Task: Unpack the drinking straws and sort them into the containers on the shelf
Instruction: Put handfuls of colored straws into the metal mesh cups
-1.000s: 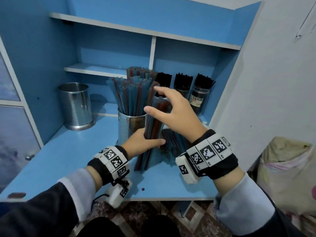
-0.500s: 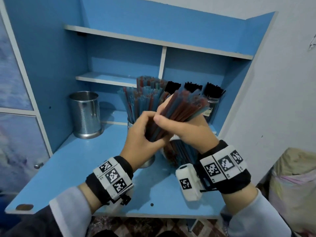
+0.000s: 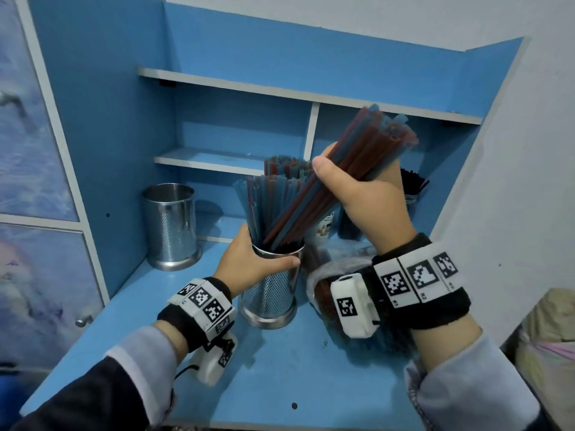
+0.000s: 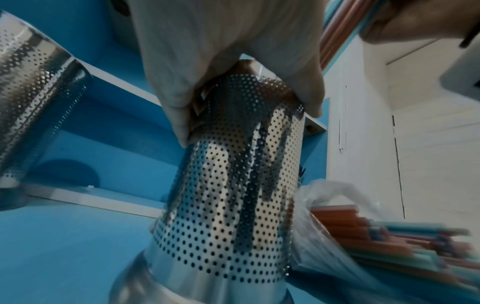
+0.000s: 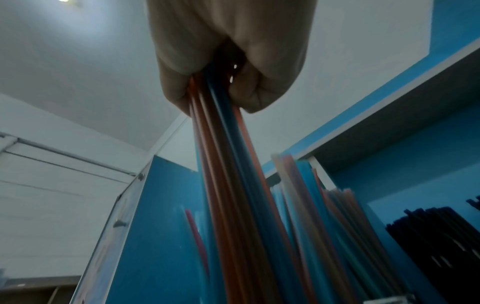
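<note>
Your bundle of red and blue straws (image 3: 348, 178) slants across the middle of the head view, thin smooth plastic tubes, lower ends dipping into the perforated steel cup (image 3: 270, 293) and upper ends fanned toward the upper right. Your right hand (image 3: 370, 197) is clenched round the bundle at mid-length, thumb on the near side; in the right wrist view the fingers (image 5: 259, 92) wrap it tightly. Your left hand (image 3: 249, 259) grasps the cup's rim, fingers curled round the shiny, hole-punched cylinder, which already stands packed with upright straws (image 3: 273, 188). Just right of the cup, a crinkled clear plastic bag (image 4: 335, 203) lies on the counter with more straws (image 4: 394, 238) inside. A second perforated cup (image 3: 169, 225) stands at centre left. Black straws (image 3: 412, 181) in a jar show behind your right hand. The counter (image 3: 280, 377) is smooth matte blue with white-edged shelves (image 3: 217, 161), beside a pale wall.
</note>
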{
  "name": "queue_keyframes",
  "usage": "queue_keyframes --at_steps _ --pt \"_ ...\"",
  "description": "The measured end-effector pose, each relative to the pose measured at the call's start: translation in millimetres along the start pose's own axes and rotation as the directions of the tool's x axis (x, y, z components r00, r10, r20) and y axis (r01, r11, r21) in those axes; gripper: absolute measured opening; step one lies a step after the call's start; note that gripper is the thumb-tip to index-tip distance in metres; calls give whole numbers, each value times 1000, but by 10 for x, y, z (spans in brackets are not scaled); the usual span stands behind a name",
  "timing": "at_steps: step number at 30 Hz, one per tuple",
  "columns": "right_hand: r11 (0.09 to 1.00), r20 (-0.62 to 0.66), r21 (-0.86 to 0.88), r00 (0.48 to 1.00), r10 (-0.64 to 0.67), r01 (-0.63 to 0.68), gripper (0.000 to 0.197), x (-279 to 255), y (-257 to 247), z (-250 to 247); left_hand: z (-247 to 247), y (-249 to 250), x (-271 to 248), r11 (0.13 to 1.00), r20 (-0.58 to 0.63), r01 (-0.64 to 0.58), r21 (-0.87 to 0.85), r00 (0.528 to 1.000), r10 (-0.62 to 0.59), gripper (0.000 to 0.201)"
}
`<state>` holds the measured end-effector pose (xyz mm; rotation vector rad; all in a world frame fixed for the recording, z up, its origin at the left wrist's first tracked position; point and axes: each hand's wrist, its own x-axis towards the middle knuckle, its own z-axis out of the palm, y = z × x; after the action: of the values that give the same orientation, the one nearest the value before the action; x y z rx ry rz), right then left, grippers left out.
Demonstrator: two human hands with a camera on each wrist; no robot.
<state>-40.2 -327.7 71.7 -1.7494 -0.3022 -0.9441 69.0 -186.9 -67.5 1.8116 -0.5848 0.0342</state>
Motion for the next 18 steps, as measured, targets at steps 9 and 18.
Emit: queue_keyframes --at_steps 9,18 --pt "920 21 -357 983 183 -163 19 220 429 385 -59 26 42 997 40 -3 76 999 0 97" --pt "786 -7 -618 999 -35 23 66 142 452 472 -43 11 53 997 45 -42 59 998 40 85"
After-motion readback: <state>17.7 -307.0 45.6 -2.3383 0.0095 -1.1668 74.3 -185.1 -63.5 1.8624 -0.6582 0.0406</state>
